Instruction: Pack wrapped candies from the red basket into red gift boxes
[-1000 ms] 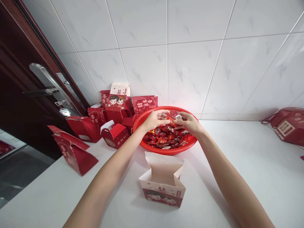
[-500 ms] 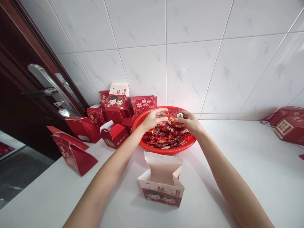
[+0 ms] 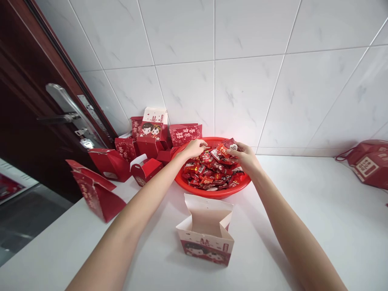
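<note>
A red plastic basket (image 3: 212, 195) heaped with wrapped candies (image 3: 209, 171) stands against the tiled wall. Over its right part, my right hand (image 3: 247, 158) is closed on a few wrapped candies (image 3: 226, 148), held between thumb and fingers. At the back left of the heap my left hand (image 3: 194, 148) has its fingers curled down by the candies; what they hold, if anything, is hidden. In front of the basket, between my forearms, a white and red paper gift box (image 3: 206, 250) stands with its top unfolded and a cartoon couple on its front.
Several red gift boxes (image 3: 150, 141) crowd the wall left of the basket. Another red box (image 3: 97, 194) stands near the table's left edge, beside a dark door with a metal handle (image 3: 72, 109). A red bag (image 3: 368, 163) lies at the far right.
My left hand has moved left, away from my right hand, to the basket's back left. My right hand keeps its candies and has shifted slightly right. The view has shifted a little.
</note>
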Available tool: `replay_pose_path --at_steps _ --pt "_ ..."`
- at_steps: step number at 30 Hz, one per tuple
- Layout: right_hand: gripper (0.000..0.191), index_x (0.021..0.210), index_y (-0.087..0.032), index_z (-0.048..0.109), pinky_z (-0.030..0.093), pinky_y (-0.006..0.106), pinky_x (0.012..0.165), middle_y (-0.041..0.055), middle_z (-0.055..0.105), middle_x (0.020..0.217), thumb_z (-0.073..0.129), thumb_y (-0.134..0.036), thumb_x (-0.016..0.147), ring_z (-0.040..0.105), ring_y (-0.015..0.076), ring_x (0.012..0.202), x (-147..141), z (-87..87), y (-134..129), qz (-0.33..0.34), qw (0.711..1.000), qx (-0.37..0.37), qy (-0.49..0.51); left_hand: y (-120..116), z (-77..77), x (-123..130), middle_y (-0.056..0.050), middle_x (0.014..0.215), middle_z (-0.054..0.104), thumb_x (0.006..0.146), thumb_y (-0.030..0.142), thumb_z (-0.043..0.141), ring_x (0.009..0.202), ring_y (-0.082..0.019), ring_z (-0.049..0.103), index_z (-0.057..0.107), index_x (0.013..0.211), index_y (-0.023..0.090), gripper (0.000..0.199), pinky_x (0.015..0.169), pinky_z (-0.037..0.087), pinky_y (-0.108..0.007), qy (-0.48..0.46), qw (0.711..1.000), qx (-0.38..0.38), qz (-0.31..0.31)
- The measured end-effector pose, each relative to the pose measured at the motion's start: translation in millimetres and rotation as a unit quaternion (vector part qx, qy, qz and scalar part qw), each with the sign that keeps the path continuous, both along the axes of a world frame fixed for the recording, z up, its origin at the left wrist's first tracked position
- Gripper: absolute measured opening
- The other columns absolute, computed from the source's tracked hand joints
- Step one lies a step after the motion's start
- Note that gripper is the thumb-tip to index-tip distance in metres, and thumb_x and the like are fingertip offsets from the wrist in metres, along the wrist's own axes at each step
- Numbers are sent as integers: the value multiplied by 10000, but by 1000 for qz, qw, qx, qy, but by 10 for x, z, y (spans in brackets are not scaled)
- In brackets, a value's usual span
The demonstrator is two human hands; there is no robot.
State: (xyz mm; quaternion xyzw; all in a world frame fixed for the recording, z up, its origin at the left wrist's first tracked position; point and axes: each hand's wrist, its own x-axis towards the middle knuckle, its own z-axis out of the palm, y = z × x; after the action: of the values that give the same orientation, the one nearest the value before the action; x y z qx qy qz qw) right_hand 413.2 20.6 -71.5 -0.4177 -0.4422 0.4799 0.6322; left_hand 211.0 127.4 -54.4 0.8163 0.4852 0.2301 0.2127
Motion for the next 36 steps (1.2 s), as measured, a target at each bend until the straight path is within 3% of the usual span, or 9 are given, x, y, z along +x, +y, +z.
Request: replay_pose_path --at_steps 5,9,17,23,28,33,36 --pt "375 814 -185 687 587 324 663 -4 675 753 876 -335 527 650 178 722 -1 9 -4 2 1000 1 0 112 -145 -19 -24 779 753 774 296 672 764 -208 675 761 838 206 142 708 500 -273 42 999 3 -7" --pt "350 804 -191 689 592 336 669 3 677 772 875 -322 538 649 182 730 -7 4 2 4 1000 0 0 126 -222 -33 -18 749 737 690 327 751 727 -204 654 748 772 196 155 667 470 -269 51 998 -8 -21" --pt "338 847 -191 699 603 335 689 28 713 821 860 -316 578 674 205 785 -11 10 -16 -1 1000 -13 -18 67 -154 -57 -25 859 755 545 269 828 788 -223 653 790 896 201 360 666 450 -277 55 997 -40 -30" --pt "341 881 -193 707 598 321 675 20 706 832 861 -292 594 676 195 764 -13 24 -40 -1 999 -20 -25 -11 -73 -56 -3 697 706 569 325 797 686 -187 593 756 684 195 178 617 396 -280 70 995 -43 -54" --pt "330 874 -191 707 606 331 692 26 708 858 857 -287 597 678 208 804 -21 44 -59 6 1000 -13 -26 -31 -56 -58 26 569 606 533 320 814 619 -163 531 654 556 200 202 570 347 -277 66 996 -39 -38" --pt "379 905 -193 709 601 333 700 33 718 884 867 -307 580 676 210 814 -12 33 -47 8 1000 -12 -22 -41 -23 -79 18 658 636 532 350 848 677 -166 567 614 629 199 295 644 409 -281 -87 993 -62 -48" --pt "421 922 -196 702 595 337 721 34 723 884 884 -349 574 678 206 812 -5 39 -38 17 1000 -10 -16 -186 53 -84 16 720 631 544 450 874 723 -158 592 570 689 184 429 716 452 -289 -241 964 -85 -76"
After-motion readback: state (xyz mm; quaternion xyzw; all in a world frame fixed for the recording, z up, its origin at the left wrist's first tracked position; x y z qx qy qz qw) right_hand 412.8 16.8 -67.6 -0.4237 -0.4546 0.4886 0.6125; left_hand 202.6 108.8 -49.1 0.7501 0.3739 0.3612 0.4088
